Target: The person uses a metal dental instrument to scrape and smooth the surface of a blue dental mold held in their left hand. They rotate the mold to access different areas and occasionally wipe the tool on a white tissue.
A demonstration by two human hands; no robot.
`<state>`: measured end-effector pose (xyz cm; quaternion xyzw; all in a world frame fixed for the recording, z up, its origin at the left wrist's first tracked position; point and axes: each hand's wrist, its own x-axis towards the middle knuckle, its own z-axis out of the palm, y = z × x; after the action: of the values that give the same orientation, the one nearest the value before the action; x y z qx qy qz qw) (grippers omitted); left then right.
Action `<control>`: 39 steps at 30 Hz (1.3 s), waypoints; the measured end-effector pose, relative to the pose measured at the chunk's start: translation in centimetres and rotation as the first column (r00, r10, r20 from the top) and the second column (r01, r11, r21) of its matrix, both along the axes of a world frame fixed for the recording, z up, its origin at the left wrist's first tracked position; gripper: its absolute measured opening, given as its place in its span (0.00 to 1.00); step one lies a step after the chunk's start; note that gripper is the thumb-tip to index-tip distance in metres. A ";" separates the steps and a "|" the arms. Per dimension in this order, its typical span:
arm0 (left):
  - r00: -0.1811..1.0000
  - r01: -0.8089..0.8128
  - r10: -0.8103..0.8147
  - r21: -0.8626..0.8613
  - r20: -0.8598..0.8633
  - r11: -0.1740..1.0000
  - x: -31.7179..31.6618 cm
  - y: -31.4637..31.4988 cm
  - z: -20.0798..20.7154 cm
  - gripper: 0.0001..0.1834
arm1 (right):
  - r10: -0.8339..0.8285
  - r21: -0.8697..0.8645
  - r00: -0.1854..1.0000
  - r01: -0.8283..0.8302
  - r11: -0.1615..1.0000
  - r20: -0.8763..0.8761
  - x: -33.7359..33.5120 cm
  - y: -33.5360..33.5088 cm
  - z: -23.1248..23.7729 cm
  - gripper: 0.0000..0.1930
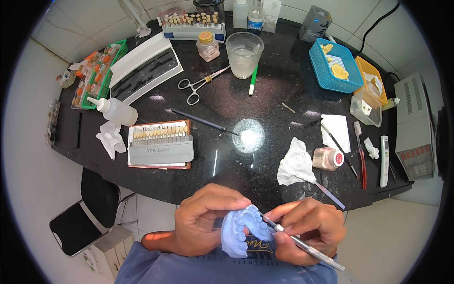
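Remotely, I am watching the left hand point(205, 217) gripping a blue dental cast point(231, 237) between both hands, its fingers hiding part of it; the right hand point(309, 229) is pinching a metal tool point(316, 254), tip at the cast's teeth. Crumpled tissue point(295, 163) is lying ahead of the right, a shade guide point(161, 151) ahead of the left.

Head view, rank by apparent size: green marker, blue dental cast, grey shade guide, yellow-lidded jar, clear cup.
Largest to smallest:
1. Grey shade guide
2. Blue dental cast and clear cup: too close to rank, cast probably nearer the camera
3. Yellow-lidded jar
4. Green marker
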<state>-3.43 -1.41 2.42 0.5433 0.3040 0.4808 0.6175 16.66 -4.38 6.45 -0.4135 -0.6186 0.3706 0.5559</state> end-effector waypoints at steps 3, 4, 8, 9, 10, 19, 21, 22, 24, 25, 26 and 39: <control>0.999 0.008 -0.003 0.116 -0.049 0.993 -0.1 0.4 -0.7 0.22 | 0.053 0.014 0.995 -0.054 0.998 0.086 0.2 0.5 0.1 0.12; 1.000 -0.012 0.013 0.113 -0.012 0.993 0.1 0.5 -0.7 0.22 | 0.079 0.038 0.990 -0.083 0.996 0.113 0.4 0.7 -0.1 0.13; 0.999 -0.042 0.042 0.124 0.002 0.991 0.2 0.4 -0.9 0.22 | 0.067 0.024 0.985 -0.072 0.997 0.161 0.1 0.9 -0.4 0.13; 0.999 -0.043 0.045 0.131 -0.006 0.990 0.2 0.4 -0.8 0.22 | 0.060 0.028 0.984 -0.065 0.997 0.165 0.0 0.9 -0.4 0.12; 0.999 -0.045 0.047 0.139 -0.015 0.989 0.1 0.4 -0.8 0.22 | 0.052 0.033 0.984 -0.059 0.998 0.170 0.0 0.9 -0.5 0.12; 0.998 -0.053 0.061 0.189 -0.034 0.980 0.1 0.4 -0.8 0.21 | 0.043 0.072 0.982 -0.057 0.996 0.184 -0.2 1.0 -0.6 0.11; 0.996 -0.037 0.054 0.226 -0.069 0.973 -0.1 0.6 -0.9 0.20 | 0.049 0.078 0.981 -0.065 0.995 0.189 -0.1 1.0 -0.7 0.11; 0.994 -0.020 0.048 0.257 -0.100 0.966 -0.3 0.7 -1.0 0.20 | 0.051 0.079 0.981 -0.067 0.995 0.188 -0.1 1.0 -0.7 0.11; 0.990 -0.004 0.045 0.288 -0.135 0.958 -0.4 0.8 -1.2 0.20 | 0.047 0.061 0.981 -0.060 0.996 0.186 -0.1 0.9 -0.7 0.11; 0.989 -0.005 0.047 0.289 -0.139 0.957 -0.4 0.8 -1.3 0.20 | 0.041 0.043 0.982 -0.050 0.998 0.184 -0.2 0.7 -0.6 0.12; 0.989 -0.007 0.050 0.291 -0.143 0.957 -0.3 0.8 -1.3 0.20 | 0.035 0.025 0.983 -0.040 0.999 0.182 -0.2 0.6 -0.6 0.12; 0.989 -0.061 0.088 0.210 -0.122 0.976 0.0 0.2 -0.9 0.19 | 0.222 -0.047 0.904 -0.220 0.974 0.365 1.2 1.5 0.6 0.13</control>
<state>-3.42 -1.20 1.53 0.6226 0.3126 0.4959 0.5184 17.85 -2.92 7.06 -0.4043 -0.7535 0.3487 0.3835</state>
